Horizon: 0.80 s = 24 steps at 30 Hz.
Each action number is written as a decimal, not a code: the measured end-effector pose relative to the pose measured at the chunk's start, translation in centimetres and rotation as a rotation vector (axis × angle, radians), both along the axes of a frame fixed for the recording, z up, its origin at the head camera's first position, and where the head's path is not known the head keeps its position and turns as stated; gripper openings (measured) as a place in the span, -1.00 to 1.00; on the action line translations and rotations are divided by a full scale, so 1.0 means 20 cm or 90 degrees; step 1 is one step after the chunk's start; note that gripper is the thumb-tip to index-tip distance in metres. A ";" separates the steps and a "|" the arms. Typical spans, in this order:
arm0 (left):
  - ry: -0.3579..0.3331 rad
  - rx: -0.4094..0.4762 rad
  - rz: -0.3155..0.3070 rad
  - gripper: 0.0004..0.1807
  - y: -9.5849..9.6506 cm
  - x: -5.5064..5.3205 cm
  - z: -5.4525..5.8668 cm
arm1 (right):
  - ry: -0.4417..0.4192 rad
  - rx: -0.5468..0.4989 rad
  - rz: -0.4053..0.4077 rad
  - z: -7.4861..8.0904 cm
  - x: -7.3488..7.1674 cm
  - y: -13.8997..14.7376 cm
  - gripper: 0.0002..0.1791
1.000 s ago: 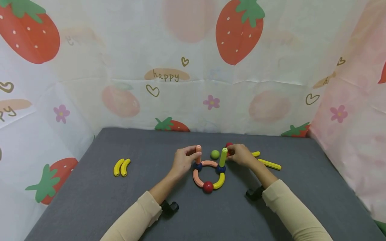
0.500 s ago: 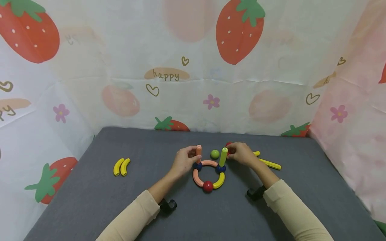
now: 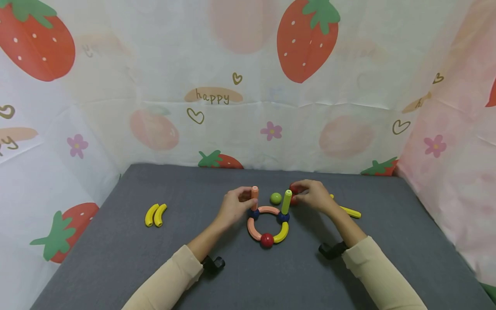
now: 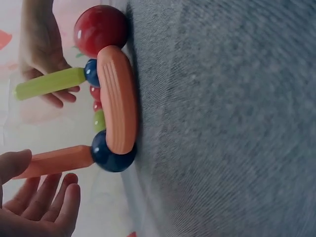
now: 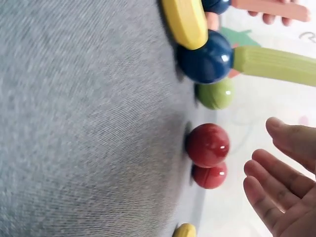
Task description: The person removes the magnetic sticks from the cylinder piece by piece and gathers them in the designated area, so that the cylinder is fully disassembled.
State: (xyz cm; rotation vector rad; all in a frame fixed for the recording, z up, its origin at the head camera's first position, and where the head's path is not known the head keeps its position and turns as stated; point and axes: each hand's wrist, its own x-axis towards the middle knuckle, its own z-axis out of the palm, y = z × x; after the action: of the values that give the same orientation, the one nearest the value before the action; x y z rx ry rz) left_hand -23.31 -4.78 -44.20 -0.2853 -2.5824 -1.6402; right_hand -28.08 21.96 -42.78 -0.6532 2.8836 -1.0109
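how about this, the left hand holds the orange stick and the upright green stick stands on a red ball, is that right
Not quite: the green stick stands on a blue ball, not a red one, as the right wrist view shows. The left hand does hold the orange stick.

- Grey table [image 3: 271,280] bore a ring [image 3: 253,230].
- Yellow arcs [image 3: 151,215] lay at the ring's 9 o'clock.
- Green ball [image 3: 276,198], 12.
- Red balls [image 5: 208,145], 1.
- Yellow sticks [image 3: 351,212], 3.
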 end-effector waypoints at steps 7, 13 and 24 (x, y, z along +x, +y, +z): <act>0.101 -0.009 0.044 -0.50 0.00 0.07 0.04 | -0.034 -0.084 -0.023 0.04 0.05 0.02 -0.58; 0.234 -0.046 0.031 -0.60 0.04 0.16 0.07 | -0.057 -0.158 0.001 0.07 0.08 0.02 -0.56; -0.007 0.019 -0.131 -0.62 0.22 0.19 0.05 | -0.106 -0.254 0.028 0.05 0.13 0.01 -0.53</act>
State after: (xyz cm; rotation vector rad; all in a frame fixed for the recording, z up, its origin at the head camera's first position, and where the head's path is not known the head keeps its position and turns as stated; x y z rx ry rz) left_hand -19.47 -0.39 -43.29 -0.5596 -2.6101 -1.7445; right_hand -25.54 22.09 -41.74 -0.6068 2.5328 -1.5706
